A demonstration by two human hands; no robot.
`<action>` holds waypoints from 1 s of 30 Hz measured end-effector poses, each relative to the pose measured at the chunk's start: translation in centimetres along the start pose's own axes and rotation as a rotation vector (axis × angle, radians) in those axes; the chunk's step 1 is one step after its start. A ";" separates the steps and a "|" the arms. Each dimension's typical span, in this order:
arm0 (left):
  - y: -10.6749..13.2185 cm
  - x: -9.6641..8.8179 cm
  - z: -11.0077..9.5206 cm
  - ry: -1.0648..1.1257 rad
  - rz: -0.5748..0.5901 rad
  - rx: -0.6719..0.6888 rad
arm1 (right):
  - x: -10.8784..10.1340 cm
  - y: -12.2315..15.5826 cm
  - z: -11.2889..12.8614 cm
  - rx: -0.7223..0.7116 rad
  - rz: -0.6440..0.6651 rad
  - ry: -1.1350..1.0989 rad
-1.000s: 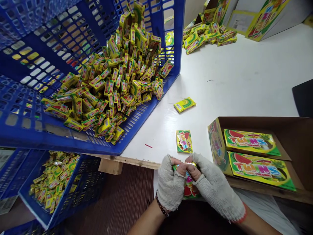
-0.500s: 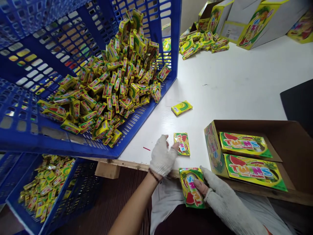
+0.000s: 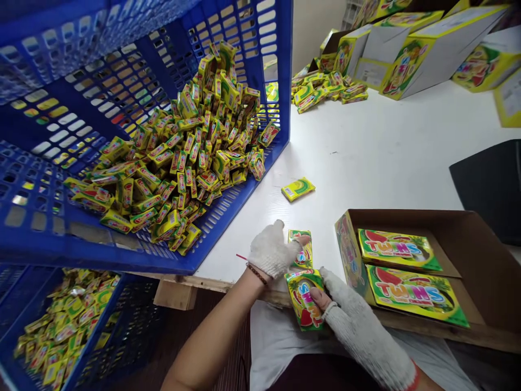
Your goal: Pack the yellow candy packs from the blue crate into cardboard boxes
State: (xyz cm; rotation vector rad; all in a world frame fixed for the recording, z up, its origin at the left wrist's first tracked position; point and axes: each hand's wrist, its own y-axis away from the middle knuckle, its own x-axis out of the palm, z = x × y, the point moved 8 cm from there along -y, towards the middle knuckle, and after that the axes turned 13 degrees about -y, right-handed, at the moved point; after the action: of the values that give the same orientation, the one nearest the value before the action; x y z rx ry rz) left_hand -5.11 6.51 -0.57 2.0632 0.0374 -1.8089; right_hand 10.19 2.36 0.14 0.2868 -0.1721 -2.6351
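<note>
Both my hands wear white fingerless knit gloves. My right hand (image 3: 350,309) is closed on a stack of small yellow-green "Twins" packets (image 3: 304,298), held at the table's near edge. My left hand (image 3: 272,251) lies over a single packet (image 3: 303,244) flat on the white table, its fingertips touching that packet. Another lone packet (image 3: 298,189) lies farther out, face down. To the right stands an open brown carton (image 3: 472,244) with two large "Twins" display boxes (image 3: 396,248) inside.
A tilted blue plastic crate (image 3: 49,217) heaped with several small packets (image 3: 183,157) fills the left. A second blue crate (image 3: 61,320) of packets sits below it. At the back lie loose packets (image 3: 325,89) and big cartons (image 3: 423,54). A dark object (image 3: 492,184) is at the right.
My hands, first joined on the stack, have parted. The left one reached out onto the single packet on the table; the right one keeps the stack.
</note>
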 end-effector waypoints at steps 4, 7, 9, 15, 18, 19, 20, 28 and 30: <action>-0.7 1.2 -3.1 -0.089 0.115 0.174 | -0.1 0.7 0.4 0.000 0.131 0.067; -0.7 1.4 -3.4 -0.127 0.108 0.386 | 0.1 1.1 0.5 -0.067 0.229 0.216; -0.4 1.8 -2.4 -0.105 0.145 0.461 | 0.9 0.7 0.9 -0.200 0.276 0.388; 1.2 2.6 0.6 0.325 0.286 0.538 | 5.1 -2.5 2.2 -0.541 0.222 0.827; 0.4 2.4 1.8 0.464 0.329 0.510 | 6.3 -3.7 2.1 -0.492 0.322 0.916; -0.5 2.1 2.1 0.484 0.308 0.471 | 6.5 -3.8 1.9 -0.451 0.365 0.942; -1.7 1.7 2.4 0.478 0.265 0.424 | 6.6 -3.8 1.7 -0.408 0.399 0.966; -11.8 -2.6 -3.3 0.269 -0.133 0.267 | 5.6 -3.1 0.5 -0.317 0.327 0.921; -12.8 -2.8 -4.0 0.240 -0.110 0.265 | 5.1 -3.1 0.0 -0.264 0.325 0.908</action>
State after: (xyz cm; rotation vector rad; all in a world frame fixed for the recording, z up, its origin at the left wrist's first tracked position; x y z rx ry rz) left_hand -5.28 20.18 -1.04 2.5021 -0.0237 -1.6935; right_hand 4.43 2.63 -1.22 1.1904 0.3912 -1.9471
